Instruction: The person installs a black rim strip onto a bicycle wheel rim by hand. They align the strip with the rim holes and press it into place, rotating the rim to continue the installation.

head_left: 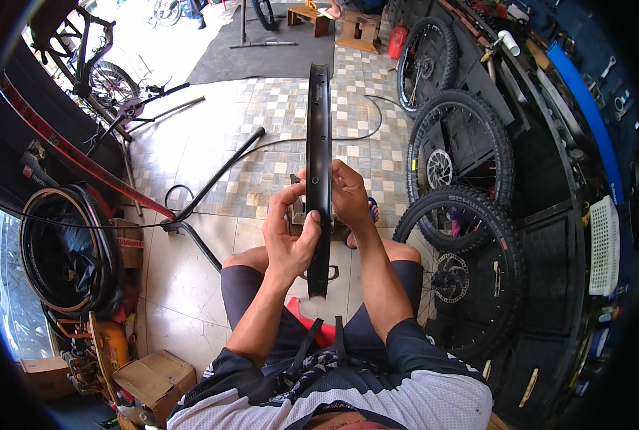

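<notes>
A black bicycle rim [321,143] stands upright, edge toward me, between my knees. Small spoke holes dot its channel, and no tyre is on it. My left hand [291,236] holds the rim from the left, its thumb pressed along the side and its fingers curled toward the far side. Slightly farther up, my right hand [349,195] grips the opposite side with bent fingers; its fingertips are partly hidden by the rim. Behind the left fingers a grey metal piece [297,209], maybe part of a stand, shows only in part.
Knobby-tyred wheels [459,140] lean along the right wall, close to my right knee. A black stand with a long tube [219,175] lies to the left, a hose [291,141] trailing from it. Tyres [68,251] and a cardboard box [154,380] sit at left.
</notes>
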{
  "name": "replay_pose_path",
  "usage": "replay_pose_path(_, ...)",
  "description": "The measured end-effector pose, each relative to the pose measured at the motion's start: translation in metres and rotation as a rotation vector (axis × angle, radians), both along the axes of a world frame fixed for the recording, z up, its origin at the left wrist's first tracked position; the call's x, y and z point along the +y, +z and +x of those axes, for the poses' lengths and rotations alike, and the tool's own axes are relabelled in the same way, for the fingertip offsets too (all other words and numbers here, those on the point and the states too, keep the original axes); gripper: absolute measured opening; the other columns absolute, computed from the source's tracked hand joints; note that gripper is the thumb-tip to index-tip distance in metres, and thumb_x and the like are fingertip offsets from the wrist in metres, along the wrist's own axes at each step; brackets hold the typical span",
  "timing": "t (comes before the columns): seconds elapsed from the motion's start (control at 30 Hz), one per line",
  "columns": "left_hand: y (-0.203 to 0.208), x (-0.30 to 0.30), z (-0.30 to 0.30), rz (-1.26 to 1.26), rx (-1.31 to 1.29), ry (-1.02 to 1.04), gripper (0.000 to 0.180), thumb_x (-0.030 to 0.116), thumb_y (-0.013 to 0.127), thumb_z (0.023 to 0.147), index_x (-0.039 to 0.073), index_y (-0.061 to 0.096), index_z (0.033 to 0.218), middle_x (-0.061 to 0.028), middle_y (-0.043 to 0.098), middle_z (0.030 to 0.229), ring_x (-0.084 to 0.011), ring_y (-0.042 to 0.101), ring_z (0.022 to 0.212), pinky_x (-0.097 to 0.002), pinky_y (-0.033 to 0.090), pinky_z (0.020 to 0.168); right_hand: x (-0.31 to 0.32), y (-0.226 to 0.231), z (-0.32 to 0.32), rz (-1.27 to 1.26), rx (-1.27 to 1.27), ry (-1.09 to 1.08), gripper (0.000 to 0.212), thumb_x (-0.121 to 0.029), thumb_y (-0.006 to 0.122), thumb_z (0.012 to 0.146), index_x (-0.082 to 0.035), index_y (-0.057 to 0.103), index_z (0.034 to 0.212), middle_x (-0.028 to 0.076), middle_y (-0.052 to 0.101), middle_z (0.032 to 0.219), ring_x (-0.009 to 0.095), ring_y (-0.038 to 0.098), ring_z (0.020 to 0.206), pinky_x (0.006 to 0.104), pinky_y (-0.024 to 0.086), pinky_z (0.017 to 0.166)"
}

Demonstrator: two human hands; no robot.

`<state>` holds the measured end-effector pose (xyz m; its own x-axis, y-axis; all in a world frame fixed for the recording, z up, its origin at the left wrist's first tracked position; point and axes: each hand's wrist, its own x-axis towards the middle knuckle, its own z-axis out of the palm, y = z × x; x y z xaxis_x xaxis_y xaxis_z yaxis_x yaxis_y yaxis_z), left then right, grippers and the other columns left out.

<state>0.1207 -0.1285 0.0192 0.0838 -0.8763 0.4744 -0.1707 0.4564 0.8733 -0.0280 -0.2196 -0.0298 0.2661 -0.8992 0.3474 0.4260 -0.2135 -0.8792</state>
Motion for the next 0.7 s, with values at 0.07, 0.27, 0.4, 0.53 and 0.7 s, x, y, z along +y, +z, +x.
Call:
replay_pose_path(0.07, 0.001, -0.001, 0.001, -0.002, -0.013, -0.004, 0.052, 0.016, 0.069, 0.098, -0.008, 0.055, 0.141, -0.0145, 0.063, 0.136, -0.0233, 0.059, 0.127, -0.0406, 0.044, 0.112, 0.002, 0.001, 0.000, -0.037, -0.001, -0.031, 0.014, -0.015, 0.062, 0.110, -0.003, 0.066, 0.116, 0.010, 0.075, 0.116, 0.016, 0.070, 0.108, 0.0324, 0.057, 0.095)
replay_pose_path(0.27, 0.009, -0.007, 0.000, -0.096, -0.020, -0.039, 0.062, 0.027, 0.070, 0.098, -0.007, 0.051, 0.147, -0.0138, 0.059, 0.140, -0.0250, 0.055, 0.132, -0.0414, 0.042, 0.114, 0.014, -0.006, -0.006, 0.039, -0.015, -0.025, 0.014, -0.015, 0.062, 0.109, -0.005, 0.065, 0.119, 0.000, 0.069, 0.099, 0.003, 0.059, 0.083, 0.0207, 0.045, 0.065)
replay_pose_path(0.4, 0.009, -0.003, 0.002, -0.010, 0.143, -0.181, 0.071, 0.012, 0.068, 0.086, -0.001, 0.048, 0.153, -0.0170, 0.059, 0.144, -0.0288, 0.055, 0.135, -0.0426, 0.041, 0.114, 0.022, -0.016, -0.021, 0.152, 0.023, -0.073, 0.017, -0.017, 0.062, 0.110, -0.004, 0.064, 0.121, 0.002, 0.070, 0.098, 0.004, 0.057, 0.077, 0.0201, 0.046, 0.064)
replay_pose_path(0.53, 0.010, -0.005, 0.006, 0.056, 0.137, -0.144, 0.071, 0.014, 0.069, 0.090, 0.001, 0.045, 0.156, -0.0158, 0.059, 0.146, -0.0276, 0.055, 0.138, -0.0437, 0.041, 0.114, 0.023, -0.021, -0.036, 0.118, -0.023, -0.122, 0.022, -0.022, 0.063, 0.110, -0.004, 0.064, 0.121, 0.003, 0.071, 0.099, 0.003, 0.054, 0.073, 0.0194, 0.046, 0.063)
replay_pose_path(0.7, 0.012, -0.012, -0.001, 0.011, 0.102, -0.082, 0.067, 0.010, 0.065, 0.089, 0.002, 0.050, 0.153, -0.0164, 0.059, 0.146, -0.0279, 0.055, 0.137, -0.0449, 0.041, 0.115, 0.026, -0.018, -0.043, 0.130, 0.051, -0.145, 0.024, -0.025, 0.064, 0.109, -0.004, 0.065, 0.120, 0.002, 0.071, 0.098, 0.003, 0.053, 0.072, 0.0188, 0.046, 0.063)
